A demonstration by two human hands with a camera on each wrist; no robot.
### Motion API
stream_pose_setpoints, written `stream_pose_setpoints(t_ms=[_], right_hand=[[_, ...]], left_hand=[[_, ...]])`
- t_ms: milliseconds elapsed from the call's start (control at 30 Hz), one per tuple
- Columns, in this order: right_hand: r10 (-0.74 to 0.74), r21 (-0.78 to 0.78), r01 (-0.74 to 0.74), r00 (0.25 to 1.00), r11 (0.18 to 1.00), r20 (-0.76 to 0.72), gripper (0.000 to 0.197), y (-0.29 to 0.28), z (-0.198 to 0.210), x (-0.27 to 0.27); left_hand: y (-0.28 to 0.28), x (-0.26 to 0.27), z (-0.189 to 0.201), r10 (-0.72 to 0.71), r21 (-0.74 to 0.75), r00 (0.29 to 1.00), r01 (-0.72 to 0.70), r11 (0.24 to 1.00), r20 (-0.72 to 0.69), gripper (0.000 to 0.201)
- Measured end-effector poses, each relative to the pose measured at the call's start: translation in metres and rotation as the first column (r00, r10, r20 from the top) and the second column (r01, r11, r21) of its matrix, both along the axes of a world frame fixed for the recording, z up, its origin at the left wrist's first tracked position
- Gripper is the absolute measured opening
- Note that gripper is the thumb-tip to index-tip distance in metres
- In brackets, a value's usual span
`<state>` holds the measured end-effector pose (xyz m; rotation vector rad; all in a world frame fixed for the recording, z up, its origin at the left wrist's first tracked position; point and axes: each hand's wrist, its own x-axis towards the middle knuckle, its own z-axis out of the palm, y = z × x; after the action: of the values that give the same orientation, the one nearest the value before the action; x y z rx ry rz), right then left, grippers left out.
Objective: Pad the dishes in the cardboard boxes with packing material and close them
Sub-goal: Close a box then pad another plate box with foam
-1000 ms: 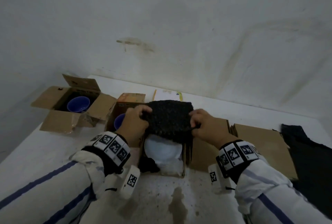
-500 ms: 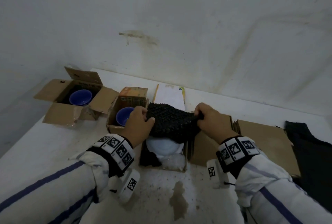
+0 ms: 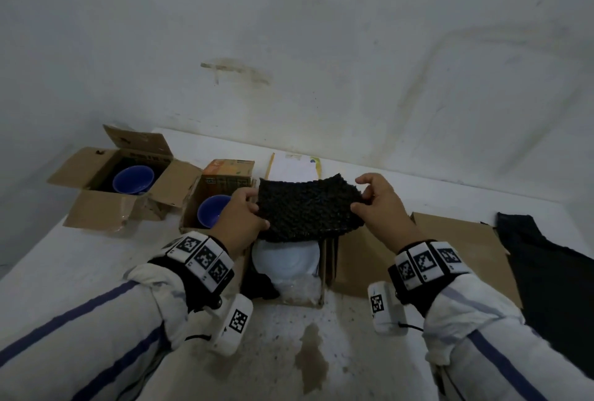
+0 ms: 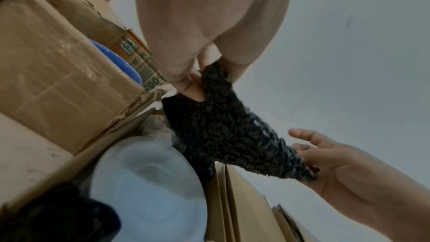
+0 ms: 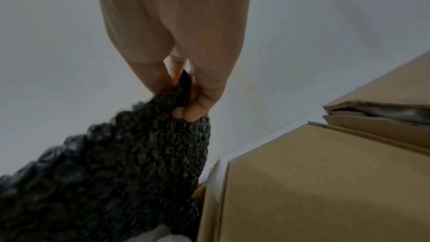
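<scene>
Since a moment ago the black bubble wrap [image 3: 307, 208] has been pulled out from a bunched wad into a flat, spread sheet, and the two hands have moved apart to stretch it. The left hand [image 3: 239, 219] pinches the sheet's left edge between thumb and curled fingers; the right hand [image 3: 382, 204] pinches the right edge the same way, with its upper fingers lifted a little off the wrap. The wrist views confirm both grips — the sheet hangs taut between the two sets of fingertips.

The sheet hovers directly above the open cardboard box [image 3: 321, 272] nearest the person. Inside that box lies a white plate [image 3: 284, 261], with clear bubble wrap [image 3: 300, 291] against its near side and a dark wad of packing [image 3: 258, 285] at its left. The black sheet is above the plate and not touching it.

Just left of this box stands a smaller open box [image 3: 221, 182] with an orange printed flap, holding a blue bowl [image 3: 212, 211]. Farther left, well apart, a third open box [image 3: 96, 211] has its flaps spread wide and holds another blue bowl [image 3: 133, 179]. To the right lie flat cardboard sheets [image 3: 459, 240], and beyond them more dark packing material [image 3: 546, 272]. Behind the hands rests a white paper pad [image 3: 294, 169]. Everything sits on a stained white table [image 3: 273, 352] against a white wall [image 3: 321, 47].
</scene>
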<state>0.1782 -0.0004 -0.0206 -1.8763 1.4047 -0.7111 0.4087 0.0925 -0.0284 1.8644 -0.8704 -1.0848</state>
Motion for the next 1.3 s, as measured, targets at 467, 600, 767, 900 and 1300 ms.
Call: stream_pose_setpoints(t_ms=[467,600,767,900,1300], right_hand=[[0.010,0.568,0.210,0.933,0.795,-0.359,0.035,0.012,-0.028,-0.015],[0.080,0.589,0.178,0.919,0.788,-0.385,0.031,0.012,-0.023,-0.023],[-0.084,0.600,0.194,0.975,0.776,-0.206,0.015,0.013,-0.011,-0.035],[0.096,0.435,0.130,0.883,0.891,-0.460,0.046,0.019,-0.005,-0.034],[-0.132,0.879,-0.033,0.985,0.476,0.108,0.063,0.036,-0.016,0.001]], left_hand=[[0.009,-0.031,-0.034,-0.347,0.348,0.915,0.263,0.900,0.206,0.047],[0.011,-0.034,-0.037,-0.238,0.300,0.955,0.178,0.937,0.178,0.052],[0.015,-0.035,-0.030,-0.024,0.194,0.999,0.029,0.981,-0.026,0.061],[0.016,-0.040,-0.024,0.049,0.158,0.988,-0.026,0.987,-0.145,0.065],[0.013,-0.058,-0.015,0.105,-0.090,0.948,-0.138,0.986,-0.299,0.056]])
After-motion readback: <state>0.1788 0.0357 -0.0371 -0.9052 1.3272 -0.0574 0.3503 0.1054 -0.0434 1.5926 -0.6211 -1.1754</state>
